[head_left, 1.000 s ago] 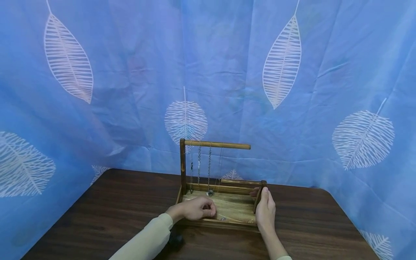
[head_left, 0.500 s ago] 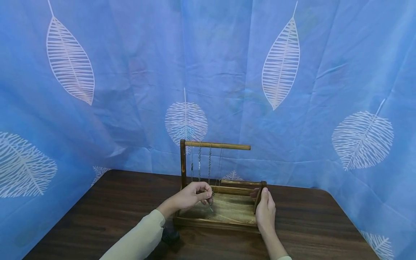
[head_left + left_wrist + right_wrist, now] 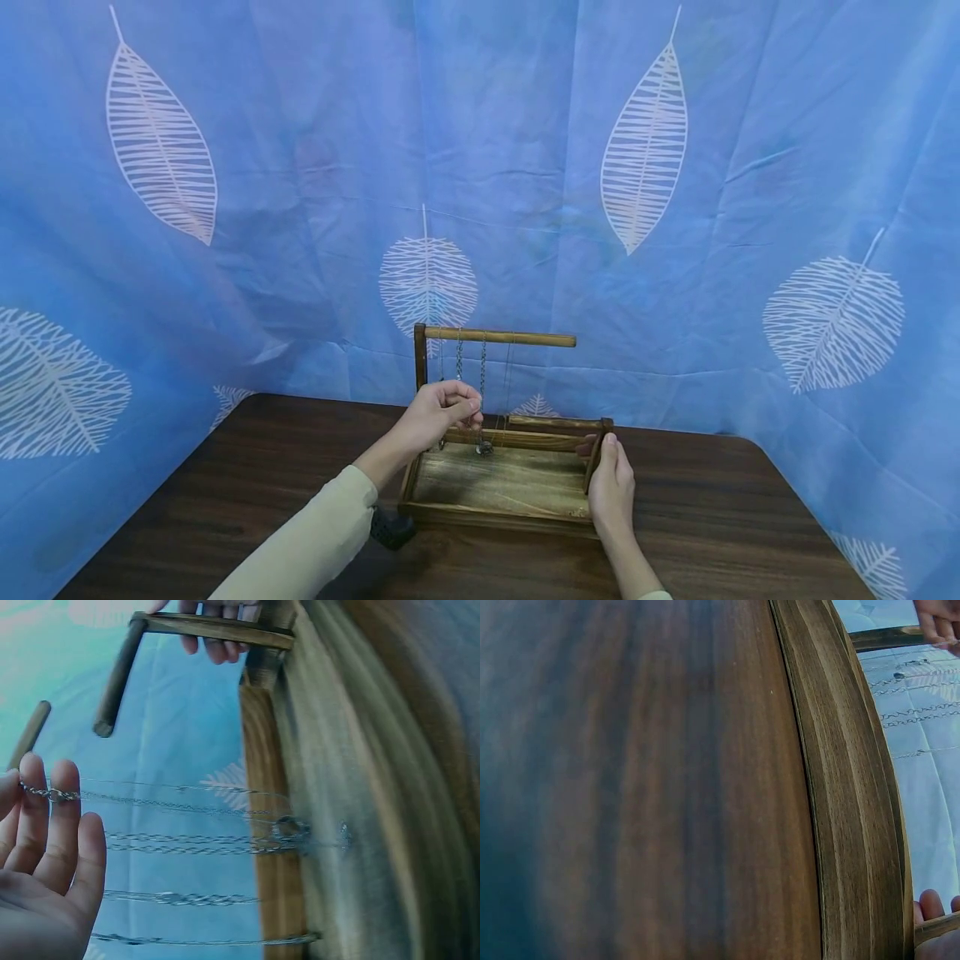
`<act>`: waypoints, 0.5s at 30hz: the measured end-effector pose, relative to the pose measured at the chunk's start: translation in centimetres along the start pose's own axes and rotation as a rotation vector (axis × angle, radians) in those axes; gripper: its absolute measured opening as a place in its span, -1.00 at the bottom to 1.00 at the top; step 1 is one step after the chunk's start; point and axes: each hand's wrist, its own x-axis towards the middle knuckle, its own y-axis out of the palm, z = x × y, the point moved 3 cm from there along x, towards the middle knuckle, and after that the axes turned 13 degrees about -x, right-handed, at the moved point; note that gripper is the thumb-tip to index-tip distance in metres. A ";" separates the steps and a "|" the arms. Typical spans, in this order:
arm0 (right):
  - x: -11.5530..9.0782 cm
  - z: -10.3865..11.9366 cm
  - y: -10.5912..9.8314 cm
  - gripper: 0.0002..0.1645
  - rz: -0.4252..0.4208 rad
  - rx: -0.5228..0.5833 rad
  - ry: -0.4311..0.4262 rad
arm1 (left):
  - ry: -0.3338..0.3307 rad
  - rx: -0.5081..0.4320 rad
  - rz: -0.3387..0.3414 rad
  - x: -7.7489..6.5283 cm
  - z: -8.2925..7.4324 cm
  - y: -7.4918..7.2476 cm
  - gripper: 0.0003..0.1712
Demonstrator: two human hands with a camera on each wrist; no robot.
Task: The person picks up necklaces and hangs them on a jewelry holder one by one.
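A wooden jewellery stand [image 3: 495, 515] with a shallow tray base stands on the table. My left hand [image 3: 442, 412] is raised over the tray's left part, in front of the hanging chains. Between its thumb and fingers it pinches a thin silver necklace [image 3: 54, 794], which trails down toward the tray in the left wrist view. My right hand [image 3: 612, 483] grips the short post at the stand's right end, with the thumb on the near side and fingertips showing behind. Several silver necklaces [image 3: 483, 367] hang from the long upper bar [image 3: 525, 337]; my left hand partly hides them.
A shorter, lower bar [image 3: 558, 421] runs inward from the right post. Small gold-coloured pieces [image 3: 577, 512] lie in the tray's front right corner. The dark wood table [image 3: 712, 517] extends around the stand, with a blue leaf-print curtain [image 3: 525, 167] behind it.
My left hand has picked up the necklace from the tray's front and lifted it up toward the hanging chains. My right hand has kept its grip on the post.
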 end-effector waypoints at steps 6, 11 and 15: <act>0.0 0.1 0.0 -0.15 -0.002 -0.002 0.001 | 0.025 -0.007 -0.008 0.5 -2.0 -0.2 -0.75; 0.0 0.1 0.0 -0.14 -0.006 0.003 0.007 | 0.034 -0.004 -0.004 1.1 -4.0 0.1 -0.71; 0.1 0.2 0.0 -0.17 -0.013 0.004 0.003 | 0.067 0.001 0.011 1.9 -5.8 0.5 -0.70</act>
